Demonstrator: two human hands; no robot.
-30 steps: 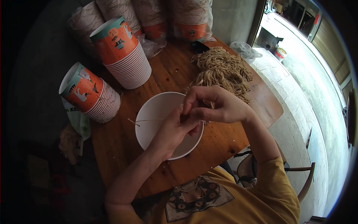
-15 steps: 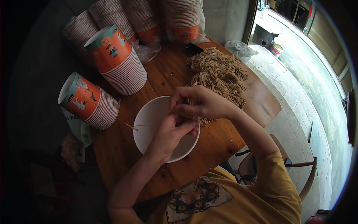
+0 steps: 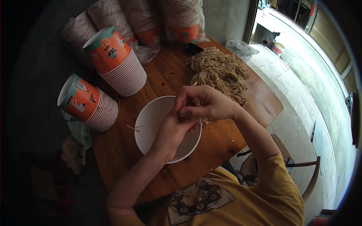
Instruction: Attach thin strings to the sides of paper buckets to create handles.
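Note:
A white round paper tub stands on the wooden table before me, its inside facing up. Above its opening my left hand and my right hand meet, fingertips touching. The left fingers are curled and partly hidden behind the right hand. My right thumb and index finger are pinched together. A fine strand shows beside the fingertips, but what each hand grips is too small to make out. A thin pale cord end pokes out over the tub's left rim. Just beyond my right hand lies a heap of tan cords.
Two stacks of orange and white paper tubs, a taller stack and a shorter stack, stand on the left. Bagged tub stacks line the back. A dark object, a clear plastic bag and a wooden chair are around.
My left hand has moved slightly up and in behind the right hand, and its fingers are now more hidden. The whole view has shifted a little. The tub and cords stay put.

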